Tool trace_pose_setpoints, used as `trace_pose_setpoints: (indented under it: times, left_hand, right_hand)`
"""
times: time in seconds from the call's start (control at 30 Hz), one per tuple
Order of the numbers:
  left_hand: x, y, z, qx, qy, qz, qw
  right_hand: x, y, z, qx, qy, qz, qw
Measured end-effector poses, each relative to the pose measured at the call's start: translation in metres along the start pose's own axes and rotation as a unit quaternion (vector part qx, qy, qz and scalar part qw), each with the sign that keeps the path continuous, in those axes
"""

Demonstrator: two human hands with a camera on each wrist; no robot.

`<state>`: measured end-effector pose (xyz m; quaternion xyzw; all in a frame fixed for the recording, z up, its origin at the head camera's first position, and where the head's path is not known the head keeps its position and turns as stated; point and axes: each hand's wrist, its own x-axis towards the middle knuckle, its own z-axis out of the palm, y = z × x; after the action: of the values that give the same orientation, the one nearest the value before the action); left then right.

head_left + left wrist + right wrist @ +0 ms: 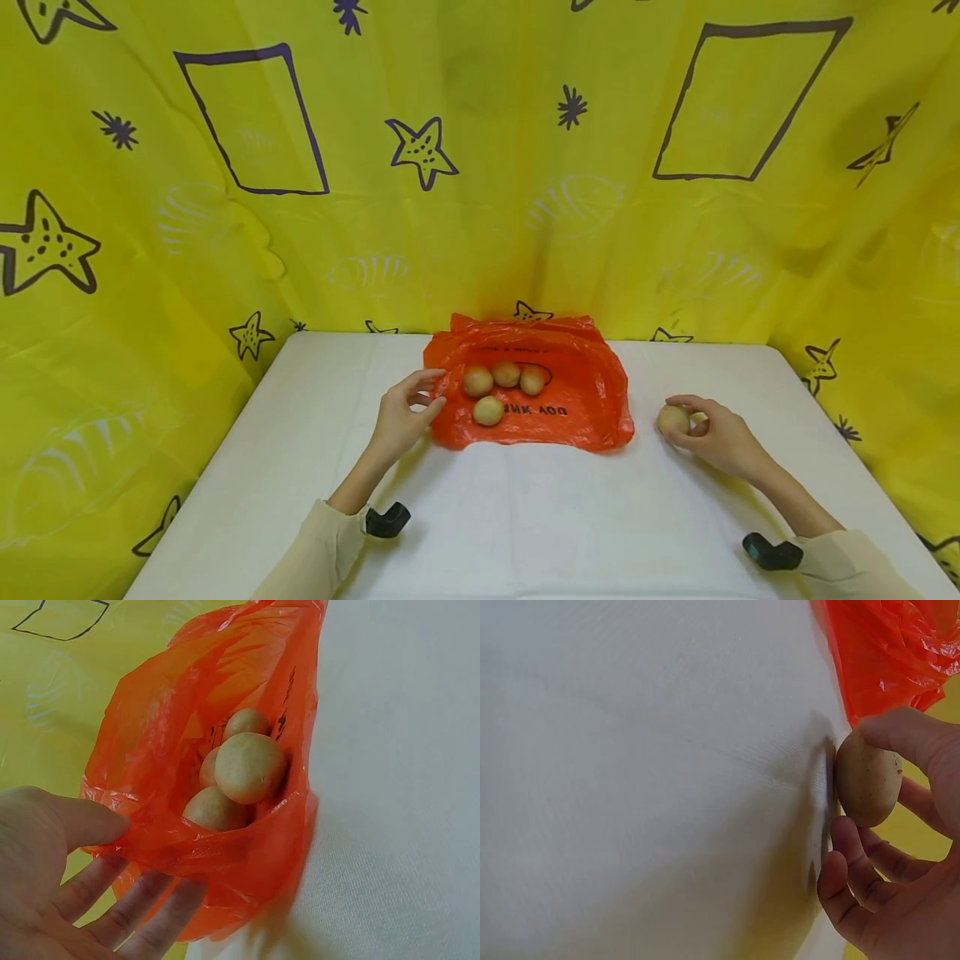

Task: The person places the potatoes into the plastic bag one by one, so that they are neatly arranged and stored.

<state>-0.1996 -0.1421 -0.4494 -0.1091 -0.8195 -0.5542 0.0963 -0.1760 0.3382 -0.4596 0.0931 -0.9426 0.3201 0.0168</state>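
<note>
A red plastic bag [592, 400] lies with its mouth spread on the white table, and several potatoes [489, 411] are inside it. At the bag's left edge, my left hand [401, 421] holds the rim between the thumb and fingers; in the left wrist view the fingertips are partly behind the thin plastic. Off to the right of the bag, my right hand [720, 442] pinches a single potato [868, 778] between thumb and fingers, at or just above the table surface.
The white tabletop [510, 517] extends in front of the bag and to both sides. A yellow curtain [480, 233] with drawn stars and fish hangs behind and beside the table. Dark wrist devices [387, 520] sit at both sleeves.
</note>
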Motion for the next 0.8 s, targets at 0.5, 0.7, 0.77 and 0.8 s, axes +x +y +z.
trace_pose_setpoints:
  times: [0.5, 0.7, 0.77, 0.8]
  left_hand:
    - [0.003, -0.008, -0.002, -0.019, -0.01, 0.036, 0.9991]
    - [0.004, -0.007, -0.003, -0.024, -0.026, 0.028, 0.999]
    - [0.004, -0.007, -0.004, -0.029, -0.031, 0.028, 0.9987]
    - [0.005, -0.007, -0.005, -0.032, -0.033, 0.028, 0.9986]
  right_hand:
    - [-0.004, -0.02, -0.023, 0.004, 0.014, -0.076, 0.997]
    - [-0.006, -0.027, -0.027, 0.01, 0.024, -0.105, 0.9941]
    - [-0.006, -0.03, -0.029, 0.009, 0.025, -0.113, 0.9933]
    - [-0.006, -0.032, -0.03, 0.01, 0.027, -0.117, 0.9927]
